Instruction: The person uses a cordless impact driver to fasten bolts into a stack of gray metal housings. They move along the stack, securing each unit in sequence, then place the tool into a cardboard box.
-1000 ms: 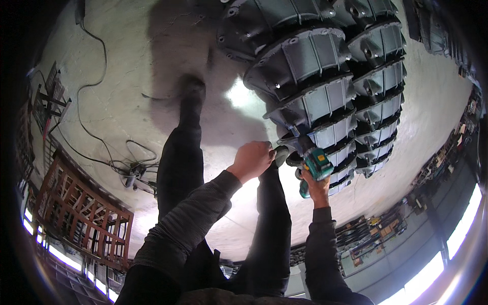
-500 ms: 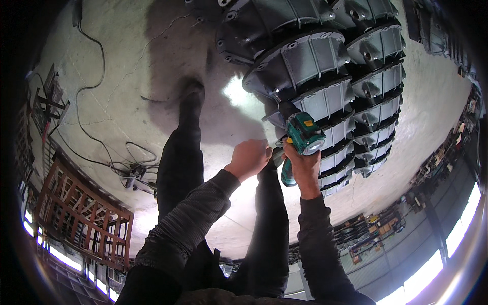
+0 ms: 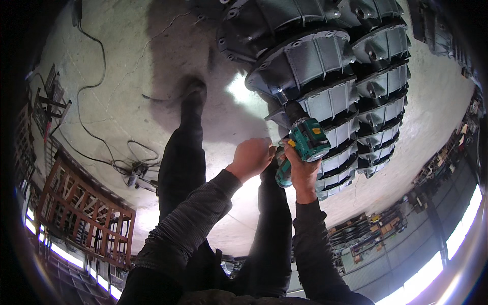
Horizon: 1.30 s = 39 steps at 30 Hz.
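Floor: pale concrete (image 3: 119,104), smooth and worn, was crossed by thin cracks.
Light: a white glare (image 3: 240,89) lay on the floor beside a broad brown-grey shadow (image 3: 223,122).
Cable: a dark cord (image 3: 103,61) wound down the left side into a loose tangle (image 3: 133,170).
Left side: a reddish-brown slatted rack (image 3: 94,221) stood near a small black metal frame (image 3: 51,104).
Wall: grey panels (image 3: 406,249) curved along the lower right, with mixed clutter (image 3: 378,229) along their foot.
Windows: bright strips shone at lower right (image 3: 422,282) and lower left (image 3: 66,255).
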### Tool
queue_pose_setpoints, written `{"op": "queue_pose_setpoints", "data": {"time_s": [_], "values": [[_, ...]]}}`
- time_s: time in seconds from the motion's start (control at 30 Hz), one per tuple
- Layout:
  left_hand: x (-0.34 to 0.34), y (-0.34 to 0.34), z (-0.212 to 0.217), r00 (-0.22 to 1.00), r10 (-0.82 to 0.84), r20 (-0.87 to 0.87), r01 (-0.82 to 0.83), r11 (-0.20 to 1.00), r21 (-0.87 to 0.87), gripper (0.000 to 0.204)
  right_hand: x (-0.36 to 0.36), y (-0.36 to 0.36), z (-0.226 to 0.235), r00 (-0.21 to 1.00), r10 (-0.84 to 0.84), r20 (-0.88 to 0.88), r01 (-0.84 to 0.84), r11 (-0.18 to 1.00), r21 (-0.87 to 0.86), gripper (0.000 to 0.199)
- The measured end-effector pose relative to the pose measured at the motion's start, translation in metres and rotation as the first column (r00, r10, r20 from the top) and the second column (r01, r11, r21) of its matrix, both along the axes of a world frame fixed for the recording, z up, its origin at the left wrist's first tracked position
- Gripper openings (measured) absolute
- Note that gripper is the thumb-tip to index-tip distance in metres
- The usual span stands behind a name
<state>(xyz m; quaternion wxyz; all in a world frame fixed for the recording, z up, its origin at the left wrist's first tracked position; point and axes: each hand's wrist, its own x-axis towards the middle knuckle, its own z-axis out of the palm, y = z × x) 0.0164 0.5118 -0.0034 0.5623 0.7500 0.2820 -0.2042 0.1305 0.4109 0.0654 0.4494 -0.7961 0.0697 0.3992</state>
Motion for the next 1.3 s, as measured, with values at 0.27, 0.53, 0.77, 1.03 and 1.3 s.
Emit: {"op": "queue_pose_setpoints", "data": {"time_s": [0.27, 0.53, 0.77, 1.03, 1.3], "values": [[0.006, 0.003, 0.005, 1.000, 0.018, -0.011, -0.018, 1.000, -0.015, 0.024, 0.014, 0.003, -0.002, 0.998, -0.004, -0.067, 0.005, 1.000, 0.021, 0.019], [0.010, 0.006, 0.004, 0.999, 0.028, -0.019, -0.028, 0.999, -0.022, 0.024, 0.028, 0.011, -0.003, 0.992, 0.028, -0.121, -0.033, 0.999, -0.041, 0.017], [0.014, 0.013, 0.007, 0.999, 0.033, 0.000, -0.033, 0.999, -0.041, 0.025, 0.031, 0.013, 0.001, 0.991, 0.055, -0.121, -0.068, 0.992, -0.109, 0.017], [0.021, 0.022, 0.009, 0.999, -0.012, -0.030, 0.009, 0.996, -0.088, 0.025, 0.033, 0.011, -0.007, 0.964, 0.257, -0.074, -0.267, 0.912, -0.310, 0.011], [0.024, 0.026, 0.011, 0.999, -0.009, -0.031, 0.006, 0.995, -0.098, 0.027, 0.030, 0.012, -0.009, 0.968, 0.250, 0.033, -0.237, 0.946, -0.220, 0.009]]}}
